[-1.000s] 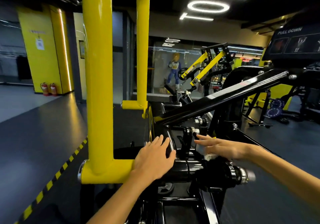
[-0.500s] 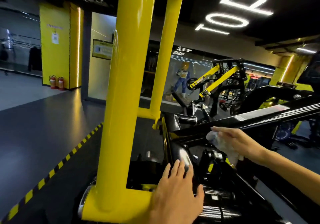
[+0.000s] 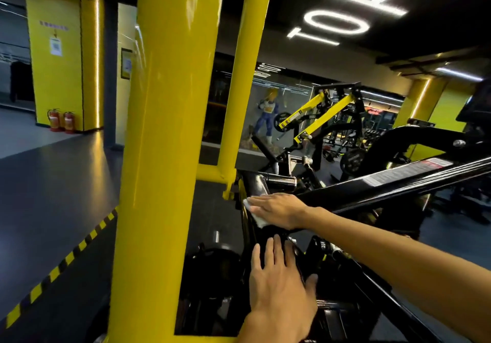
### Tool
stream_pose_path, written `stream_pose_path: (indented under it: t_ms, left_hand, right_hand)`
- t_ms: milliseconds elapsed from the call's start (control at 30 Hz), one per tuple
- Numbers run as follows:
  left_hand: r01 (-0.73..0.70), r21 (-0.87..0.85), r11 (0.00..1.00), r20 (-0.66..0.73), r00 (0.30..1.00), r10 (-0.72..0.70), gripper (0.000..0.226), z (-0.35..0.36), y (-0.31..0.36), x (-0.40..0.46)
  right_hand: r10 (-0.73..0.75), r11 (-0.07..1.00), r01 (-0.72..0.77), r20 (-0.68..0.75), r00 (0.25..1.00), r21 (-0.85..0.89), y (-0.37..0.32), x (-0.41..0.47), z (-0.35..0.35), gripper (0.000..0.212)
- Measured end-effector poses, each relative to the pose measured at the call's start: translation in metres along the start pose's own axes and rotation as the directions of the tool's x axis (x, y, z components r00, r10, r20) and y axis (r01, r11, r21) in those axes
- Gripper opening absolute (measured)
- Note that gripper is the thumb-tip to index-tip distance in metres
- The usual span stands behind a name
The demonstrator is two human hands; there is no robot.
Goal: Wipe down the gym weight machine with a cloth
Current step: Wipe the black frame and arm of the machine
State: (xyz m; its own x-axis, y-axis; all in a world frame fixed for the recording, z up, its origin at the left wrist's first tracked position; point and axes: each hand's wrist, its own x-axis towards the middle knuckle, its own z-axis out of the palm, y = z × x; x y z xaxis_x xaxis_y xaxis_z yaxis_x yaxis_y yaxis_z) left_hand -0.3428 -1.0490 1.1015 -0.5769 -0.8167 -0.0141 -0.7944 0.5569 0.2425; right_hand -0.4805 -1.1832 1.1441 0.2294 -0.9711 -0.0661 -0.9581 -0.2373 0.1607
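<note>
White cloth [image 3: 252, 214] now pressed flat on black frame [image 3: 372, 188], right hand [image 3: 279, 210] moved left

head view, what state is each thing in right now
right hand: flat, fingers straight, pressing the cloth onto the black bar
cloth: white, mostly hidden under the right hand
left hand: open, resting on the black frame
black bar: slanted, glossy
yellow post: upright, untouched

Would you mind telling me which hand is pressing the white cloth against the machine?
The right hand, laid flat on the cloth; the left hand rests bare on the black frame.
</note>
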Motion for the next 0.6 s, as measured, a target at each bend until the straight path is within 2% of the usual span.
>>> stream_pose_path:
  t_ms: [133,233,267,367,467,500,567,600]
  left_hand:
    - [0.008,0.016,1.0,-0.014,1.0,-0.008,0.079,0.003,-0.001,0.003]
    - [0.008,0.03,1.0,-0.027,1.0,-0.007,0.078,-0.003,0.001,0.011]
    - [0.006,0.029,1.0,-0.044,0.999,-0.005,0.078,-0.005,0.001,0.016]
    - [0.012,-0.011,1.0,-0.109,0.994,-0.013,0.077,-0.006,-0.001,0.033]
    - [0.031,-0.063,0.998,-0.133,0.99,-0.039,0.078,0.0,-0.001,0.04]
    - [0.035,-0.067,0.997,-0.145,0.989,-0.044,0.079,0.002,-0.001,0.041]
    - [0.037,-0.089,0.995,-0.168,0.984,-0.052,0.079,0.005,-0.001,0.041]
    - [0.043,-0.101,0.994,-0.177,0.982,-0.061,0.08,0.005,-0.001,0.041]
  right_hand:
    - [-0.05,0.997,0.051,0.021,0.999,-0.053,0.012,-0.016,0.002,0.062]
    - [-0.063,0.986,0.051,-0.069,0.996,-0.162,0.046,-0.044,0.001,0.053]
    - [-0.053,0.981,0.033,-0.103,0.993,-0.193,0.057,-0.056,-0.003,0.057]
    - [0.102,0.983,-0.123,-0.154,0.983,-0.137,0.098,-0.092,-0.023,0.072]
    - [0.215,0.963,-0.238,-0.173,0.961,-0.124,0.137,-0.115,-0.04,0.108]
    - [0.252,0.952,-0.278,-0.183,0.95,-0.129,0.144,-0.116,-0.041,0.102]
    - [0.286,0.923,-0.33,-0.22,0.933,-0.2,0.145,-0.109,-0.035,0.067]
    - [0.273,0.91,-0.337,-0.262,0.926,-0.242,0.138,-0.103,-0.03,0.059]
